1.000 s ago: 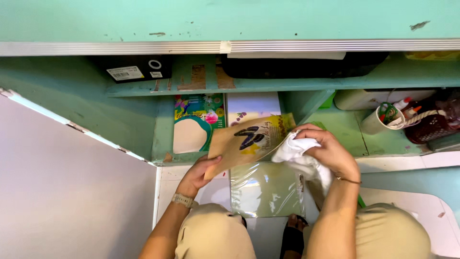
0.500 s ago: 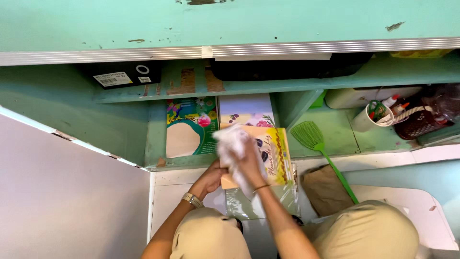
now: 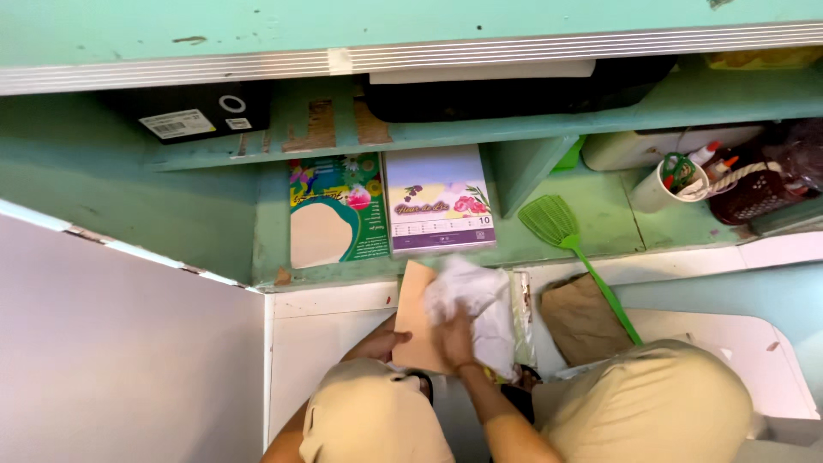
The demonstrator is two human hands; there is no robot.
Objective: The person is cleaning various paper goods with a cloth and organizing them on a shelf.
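The crumpled white cloth (image 3: pixel 470 302) lies bunched on top of a flat tan cardboard-backed packet (image 3: pixel 417 315) with a clear plastic sleeve, which sits just below the front edge of the green shelf (image 3: pixel 274 236) and above the person's knees. The right hand (image 3: pixel 456 336) presses down on the cloth, its grip closed into the folds from the side nearer the person; the left hand (image 3: pixel 377 345) steadies the packet at its lower left edge, but how far its grip is closed I cannot tell. To wipe well, I judge the left hand should keep the packet flat and firmly braced while the right sweeps the cloth in even strokes, so the sleeve does not crease. By count: one cloth, one packet, two printed boards standing on the shelf above the packet, a green one (image 3: pixel 336 208) and a white-and-purple one (image 3: pixel 438 199); one green plastic fly swatter (image 3: pixel 570 244) right of the packet; one brown paper bag (image 3: pixel 583 319) beside it.
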